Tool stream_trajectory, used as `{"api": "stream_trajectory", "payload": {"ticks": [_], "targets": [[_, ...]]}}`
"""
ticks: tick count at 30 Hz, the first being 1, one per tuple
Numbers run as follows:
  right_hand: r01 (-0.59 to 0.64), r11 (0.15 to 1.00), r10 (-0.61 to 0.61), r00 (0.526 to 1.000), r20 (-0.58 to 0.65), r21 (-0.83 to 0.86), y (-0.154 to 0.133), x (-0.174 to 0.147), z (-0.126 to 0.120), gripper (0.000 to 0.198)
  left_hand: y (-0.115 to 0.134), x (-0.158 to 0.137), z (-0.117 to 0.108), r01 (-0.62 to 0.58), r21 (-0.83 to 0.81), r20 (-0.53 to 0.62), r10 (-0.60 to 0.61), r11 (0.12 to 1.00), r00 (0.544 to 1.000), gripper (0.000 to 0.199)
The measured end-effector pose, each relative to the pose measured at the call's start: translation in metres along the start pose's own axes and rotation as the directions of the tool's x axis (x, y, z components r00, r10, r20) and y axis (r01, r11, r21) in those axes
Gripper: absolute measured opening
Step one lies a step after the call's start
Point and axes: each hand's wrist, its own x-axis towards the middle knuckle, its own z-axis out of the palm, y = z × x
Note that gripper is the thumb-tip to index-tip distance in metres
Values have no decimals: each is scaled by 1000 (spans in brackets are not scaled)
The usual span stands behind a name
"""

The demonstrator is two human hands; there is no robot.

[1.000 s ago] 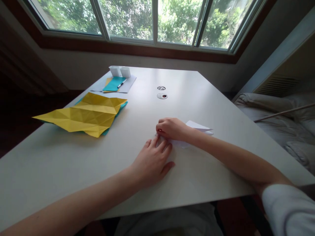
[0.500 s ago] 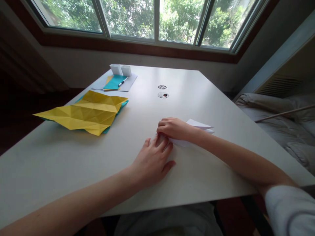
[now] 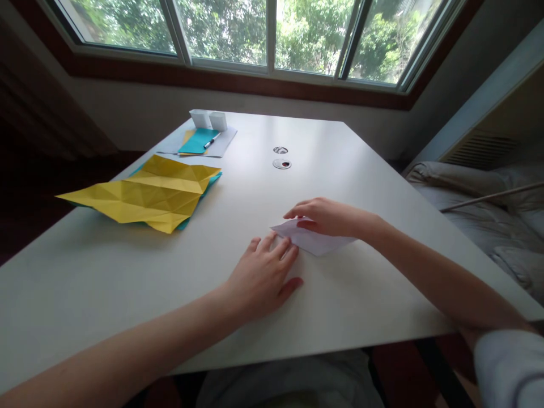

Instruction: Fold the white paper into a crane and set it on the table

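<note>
A sheet of white paper (image 3: 318, 243), drawn in to a point at its left end, lies on a pale counter (image 3: 238, 198) between a person's two hands, its folding apparently under way but not finished. The left hand (image 3: 260, 279) rests palm down and open, fingers spread, fingertips at the paper's near left edge. The right hand (image 3: 329, 217) arches over the far side, thumb above the paper and fingers loosely curved; whether it pinches any of the sheet cannot be told. The straight edges and tapered tip suggest some folds are already in place, though the right hand hides part of the work and the number left cannot be judged. Off to the left, a yellow sheet (image 3: 144, 195) lies opened out on a teal sheet (image 3: 211, 183), the yellow one crossed with creases. Farther back, a pen (image 3: 212, 140) rests on flat teal paper (image 3: 198, 141) near two small white containers (image 3: 218, 121).
</note>
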Motion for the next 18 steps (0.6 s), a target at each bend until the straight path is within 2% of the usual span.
{"api": "stream_trajectory", "payload": {"ticks": [3,5,13,18], "targets": [[-71,996,70,997,-34,-48,5,-11,0,30,-3,-1,4,-5,8,-10,5,1000,1000,49],[-78,994,75,996,-50,-74,6,-17,3,28,-4,0,7,-10,4,-17,10,1000,1000,53],[23,993,-25,1000,-13,-112,1,-29,11,26,-6,3,6,-21,-2,10,21,1000,1000,59],[72,991,-72,997,2,-114,3,-32,14,25,-7,4,2,-17,20,-16,18,1000,1000,62]]}}
